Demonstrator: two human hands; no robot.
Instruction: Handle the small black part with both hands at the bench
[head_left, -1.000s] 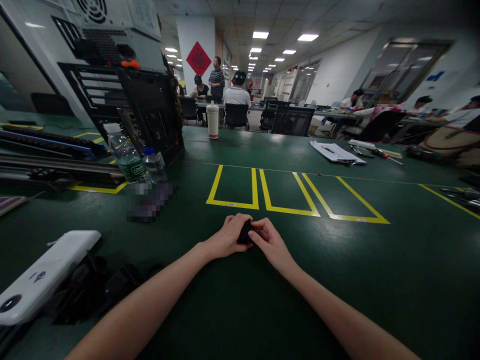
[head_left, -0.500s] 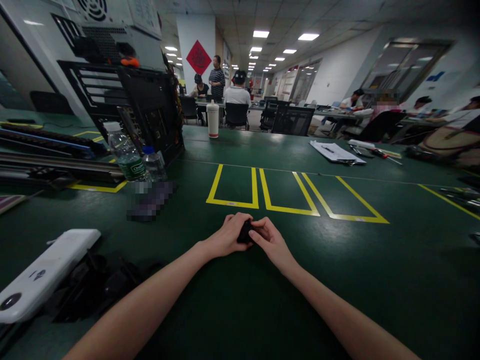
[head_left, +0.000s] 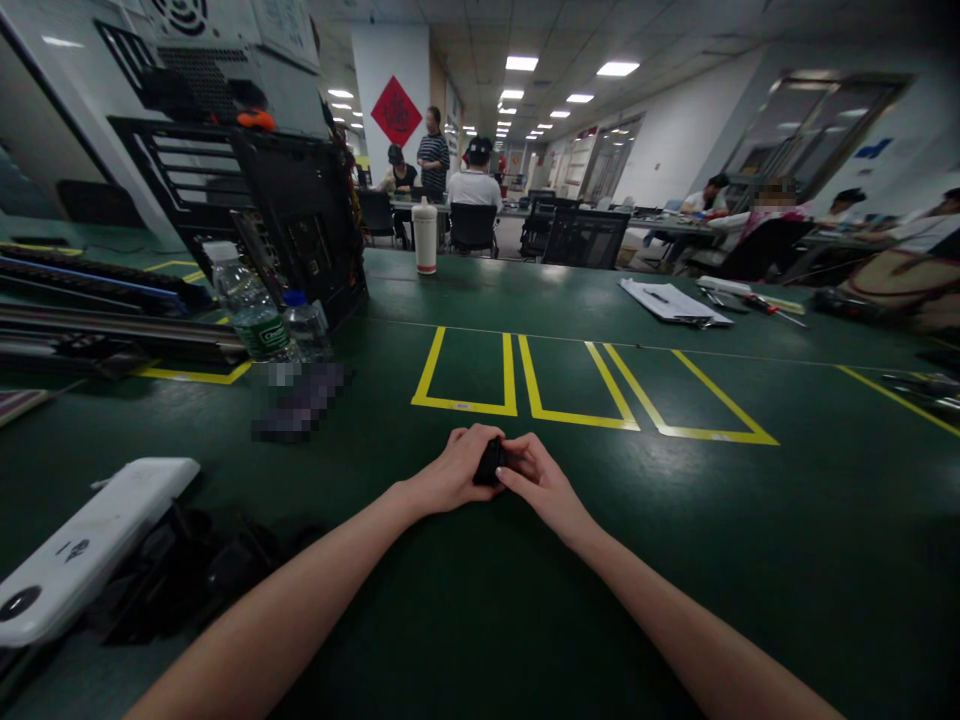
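Note:
Between my two hands is a small black object point(head_left: 489, 463), low over the green tabletop; its kind is hard to make out because fingers cover much of it. My left hand point(head_left: 459, 468) wraps round its left side, fingers over the top and thumb below. From the right, my right hand point(head_left: 541, 478) pinches the object's edge with thumb and fingers. Both hands are just in front of the yellow tape outlines point(head_left: 465, 407) on the table.
At the left stand two plastic bottles point(head_left: 259, 325), a black computer case point(head_left: 296, 220) and a white device point(head_left: 97, 550) with dark gear beside it. A white tumbler point(head_left: 425, 238) stands farther back. A clipboard point(head_left: 671, 300) with papers lies at the right, near a screwdriver point(head_left: 780, 311). People sit beyond.
My right thumb has shifted very slightly against the black object. Otherwise both hands keep their place and grip; the view has tilted a little.

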